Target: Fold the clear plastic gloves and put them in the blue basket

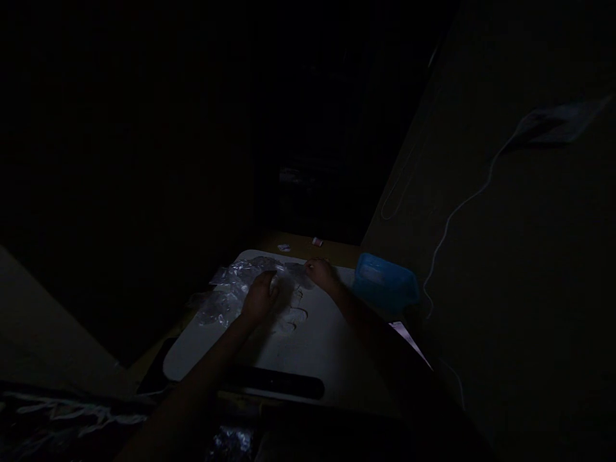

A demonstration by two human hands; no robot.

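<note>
The light is very dim. My right hand (320,273) is closed, its fingertips pinching the edge of a clear plastic bag (299,276) above a white board (332,346). Just to the left, my left hand (260,298) is closed around something small and pale by the thumb, too dark to name. A heap of crumpled clear plastic bags (231,282) lies beyond and beside my left hand. Between and below the hands, small whitish pieces (297,315) with dark, thin edges rest on the board; their kind cannot be made out.
Right of the board stands a blue plastic basket (387,279). A phone-like slab with a lit face (409,340) lies below it. Two small packets, one pale (283,247) and one red and white (317,242), sit at the far edge. A white cable (447,224) hangs along the right wall.
</note>
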